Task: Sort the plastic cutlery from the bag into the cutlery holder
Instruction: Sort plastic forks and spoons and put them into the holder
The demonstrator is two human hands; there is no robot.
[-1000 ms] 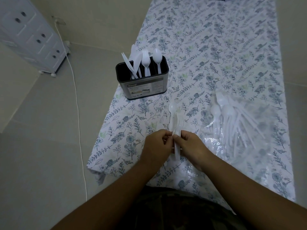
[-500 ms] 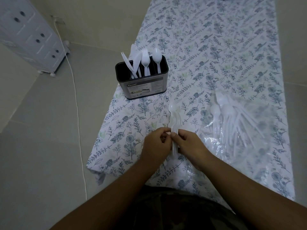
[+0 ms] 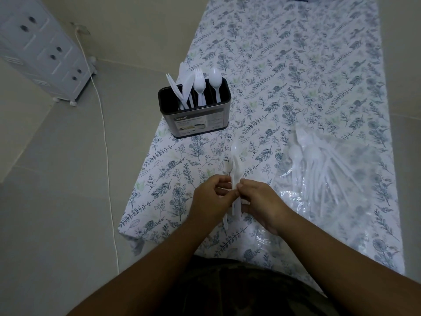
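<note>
A small bundle of white plastic cutlery (image 3: 236, 165) is pinched between my left hand (image 3: 210, 197) and my right hand (image 3: 262, 201), just above the near end of the table; a spoon bowl sticks out at the far end. The dark cutlery holder (image 3: 196, 120) stands further off to the left, with knives, a fork and a spoon upright in separate slots. To the right lies the clear plastic bag (image 3: 337, 179), with several white utensils inside it.
The table is covered by a floral tablecloth (image 3: 296, 65), and its left edge runs close beside the holder. A white drawer unit (image 3: 43, 49) and a white cable (image 3: 107, 156) are on the floor to the left.
My fingers have shifted slightly on the bundle, with the fingertips of both hands now a little closer to the utensil heads. Holder and bag have not moved.
</note>
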